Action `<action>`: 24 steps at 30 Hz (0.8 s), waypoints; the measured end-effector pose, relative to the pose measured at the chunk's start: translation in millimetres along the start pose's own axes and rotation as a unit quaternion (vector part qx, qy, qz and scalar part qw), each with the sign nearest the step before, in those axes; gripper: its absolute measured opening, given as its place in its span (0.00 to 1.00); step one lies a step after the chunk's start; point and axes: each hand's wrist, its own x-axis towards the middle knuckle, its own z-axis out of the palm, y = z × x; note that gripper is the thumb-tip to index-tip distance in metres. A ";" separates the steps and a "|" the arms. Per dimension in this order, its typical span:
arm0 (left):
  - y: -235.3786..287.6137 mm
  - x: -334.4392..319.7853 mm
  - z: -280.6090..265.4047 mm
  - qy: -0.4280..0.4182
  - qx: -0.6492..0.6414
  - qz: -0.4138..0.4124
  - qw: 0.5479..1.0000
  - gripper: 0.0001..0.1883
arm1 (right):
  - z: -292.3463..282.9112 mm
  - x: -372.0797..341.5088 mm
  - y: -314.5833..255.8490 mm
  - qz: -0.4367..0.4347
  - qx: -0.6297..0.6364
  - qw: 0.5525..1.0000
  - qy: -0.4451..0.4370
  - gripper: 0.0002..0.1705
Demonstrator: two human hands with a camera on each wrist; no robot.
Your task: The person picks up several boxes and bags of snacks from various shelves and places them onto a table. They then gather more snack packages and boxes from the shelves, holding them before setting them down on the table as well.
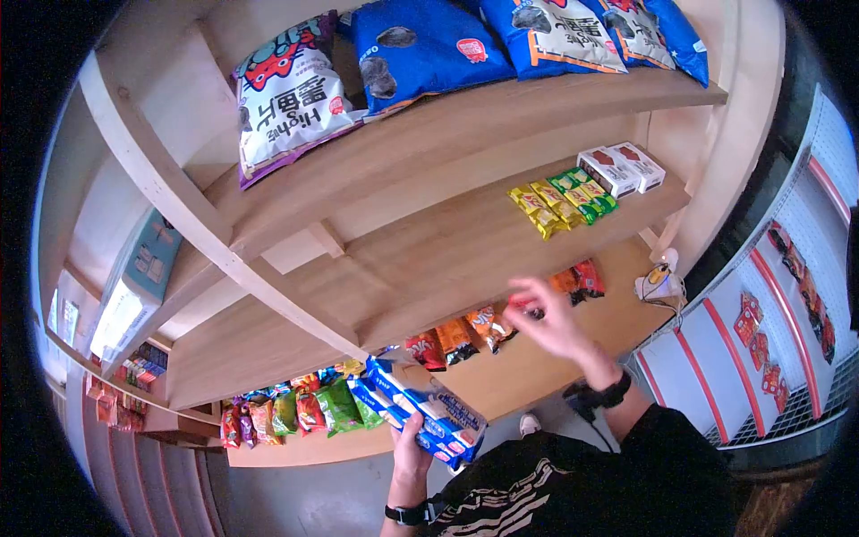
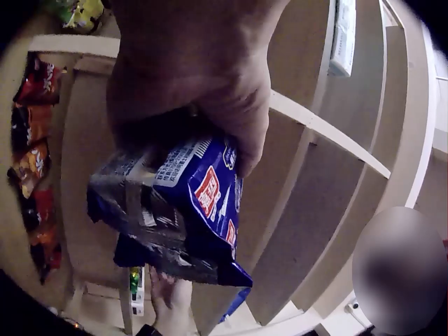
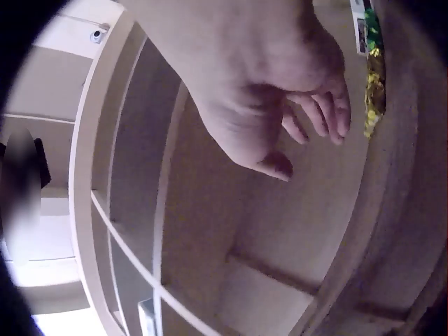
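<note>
My left hand (image 1: pixel 412 449) grips blue-and-white plastic-wrapped packs (image 1: pixel 428 410), held together at the front of the shelves. In the left wrist view, that hand (image 2: pixel 196 84) comes down over the top of the blue wrapper (image 2: pixel 210 189), its clear sealed end facing the camera. With nothing in it, my right hand (image 1: pixel 550 320) is raised before the middle shelf, fingers loosely bent. The right wrist view shows the same hand (image 3: pixel 262 91) with thumb and fingers apart. Yellow and green snack packets (image 1: pixel 559 204) lie on the shelf beyond it.
White boxes (image 1: pixel 621 170) stand beside those packets. Large snack bags (image 1: pixel 425 54) line the top shelf (image 1: pixel 501 116). Red and orange bags (image 1: pixel 456 340) and several colourful bags (image 1: pixel 338 407) sit on the lower shelf. A slanted wooden post (image 1: pixel 286 300) divides the shelving; cables and a plug (image 1: pixel 660 282) hang right.
</note>
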 end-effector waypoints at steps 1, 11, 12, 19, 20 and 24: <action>-0.5 -4.2 -6.7 0.011 0.001 0.005 1.000 0.26 | -14.7 11.2 -3.2 0.041 -0.033 0.998 0.031 0.30; -5.0 -43.3 -59.3 0.073 -0.065 0.022 0.995 0.29 | -54.3 145.5 84.4 0.040 -0.252 0.958 0.129 0.34; -7.5 -45.7 -59.8 0.089 -0.049 0.042 0.994 0.28 | -52.0 153.1 79.0 0.068 -0.300 0.944 0.116 0.34; -11.2 -56.8 -60.6 0.137 -0.028 0.089 0.986 0.29 | -23.2 169.2 84.9 0.109 -0.496 0.860 0.043 0.36; -10.7 -58.0 -59.8 0.129 -0.017 0.093 0.987 0.30 | -22.3 171.3 90.3 0.109 -0.496 0.860 0.039 0.36; -9.5 -59.0 -57.4 0.140 -0.018 0.084 0.986 0.30 | -24.2 173.6 103.6 0.129 -0.429 0.894 0.028 0.34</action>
